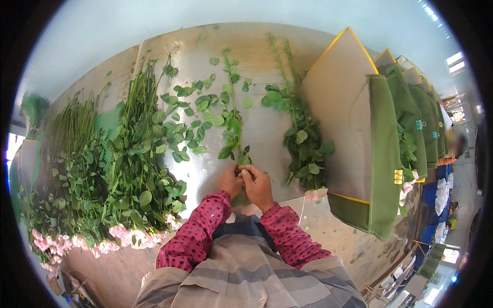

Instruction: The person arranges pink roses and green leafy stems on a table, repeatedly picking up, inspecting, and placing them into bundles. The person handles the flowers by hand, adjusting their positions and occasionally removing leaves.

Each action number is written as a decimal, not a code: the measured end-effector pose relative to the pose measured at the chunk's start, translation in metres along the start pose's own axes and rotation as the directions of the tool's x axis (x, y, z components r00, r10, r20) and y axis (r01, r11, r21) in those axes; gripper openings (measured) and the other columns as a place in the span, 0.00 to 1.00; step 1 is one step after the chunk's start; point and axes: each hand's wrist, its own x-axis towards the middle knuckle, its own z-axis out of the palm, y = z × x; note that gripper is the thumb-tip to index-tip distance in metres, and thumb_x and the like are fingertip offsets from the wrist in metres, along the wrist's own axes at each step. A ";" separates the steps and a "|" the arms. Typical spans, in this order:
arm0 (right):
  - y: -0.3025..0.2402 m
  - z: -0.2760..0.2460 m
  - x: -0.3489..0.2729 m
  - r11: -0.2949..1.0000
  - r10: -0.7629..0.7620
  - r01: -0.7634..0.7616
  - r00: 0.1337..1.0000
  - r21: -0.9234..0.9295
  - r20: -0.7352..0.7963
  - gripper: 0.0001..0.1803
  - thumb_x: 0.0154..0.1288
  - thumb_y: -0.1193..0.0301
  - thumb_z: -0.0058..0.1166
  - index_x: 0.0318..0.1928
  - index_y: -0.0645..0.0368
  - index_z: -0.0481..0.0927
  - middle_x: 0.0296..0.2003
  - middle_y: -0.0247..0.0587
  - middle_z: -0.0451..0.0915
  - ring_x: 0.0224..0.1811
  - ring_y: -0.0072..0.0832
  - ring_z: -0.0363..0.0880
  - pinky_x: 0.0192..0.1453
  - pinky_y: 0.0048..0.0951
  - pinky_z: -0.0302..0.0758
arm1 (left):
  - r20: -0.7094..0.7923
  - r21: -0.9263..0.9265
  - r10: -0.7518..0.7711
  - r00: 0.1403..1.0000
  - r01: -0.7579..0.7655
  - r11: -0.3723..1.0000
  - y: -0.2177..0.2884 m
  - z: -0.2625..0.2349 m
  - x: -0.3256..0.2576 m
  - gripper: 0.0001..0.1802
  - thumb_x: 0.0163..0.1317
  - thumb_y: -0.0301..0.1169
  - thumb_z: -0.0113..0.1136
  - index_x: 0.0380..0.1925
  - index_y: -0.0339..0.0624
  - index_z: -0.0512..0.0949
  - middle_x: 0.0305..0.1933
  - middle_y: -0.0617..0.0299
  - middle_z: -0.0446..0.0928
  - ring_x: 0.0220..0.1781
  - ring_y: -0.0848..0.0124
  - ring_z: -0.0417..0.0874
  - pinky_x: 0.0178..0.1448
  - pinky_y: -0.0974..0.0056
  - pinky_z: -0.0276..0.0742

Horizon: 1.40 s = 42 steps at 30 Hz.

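Note:
My left hand (230, 183) and my right hand (258, 188) meet at the near edge of a metal table (200, 66), fingers closed in a pinch. Between them is a pink rose (233, 123); its leafy stem lies away from me across the table. The bloom hangs below my hands, mostly hidden by them. Exactly what the fingertips press on cannot be made out. Loose green leaves (197, 105) are scattered to the left of the stem. To the right lies a small bunch of roses (308, 149), blooms toward me.
A large pile of pink roses (138, 154) covers the table's left side, blooms over the near edge. A green mesh (106, 133) shows among the stems. At right stand a yellow-edged board (341, 118) and green fabric holders (383, 154) with clips. A person (454, 146) is far right.

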 end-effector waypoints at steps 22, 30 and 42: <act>-0.029 0.201 0.019 0.858 0.143 -0.374 0.832 0.351 0.537 0.17 0.72 0.68 0.48 0.54 0.68 0.73 0.45 0.46 0.80 0.40 0.27 0.80 0.42 0.28 0.79 | -0.493 0.572 0.246 0.834 0.098 0.814 -0.017 -0.352 -0.090 0.10 0.62 0.33 0.56 0.40 0.43 0.81 0.38 0.49 0.82 0.40 0.50 0.82 0.45 0.54 0.78; -0.049 0.297 0.051 0.820 0.384 -0.538 0.772 0.197 0.507 0.16 0.67 0.70 0.55 0.51 0.67 0.72 0.34 0.38 0.79 0.29 0.22 0.77 0.32 0.23 0.78 | -0.350 0.553 0.136 0.927 0.087 0.828 -0.078 -0.362 -0.077 0.19 0.55 0.34 0.63 0.47 0.44 0.76 0.47 0.50 0.77 0.49 0.49 0.79 0.51 0.52 0.75; -0.050 0.122 0.078 0.853 0.296 -0.409 0.891 0.326 0.344 0.18 0.69 0.73 0.52 0.57 0.67 0.70 0.38 0.48 0.80 0.31 0.32 0.83 0.28 0.28 0.81 | -0.311 0.550 0.103 0.945 0.091 0.830 -0.087 -0.373 -0.081 0.27 0.54 0.31 0.64 0.57 0.46 0.72 0.55 0.47 0.73 0.56 0.48 0.75 0.59 0.53 0.71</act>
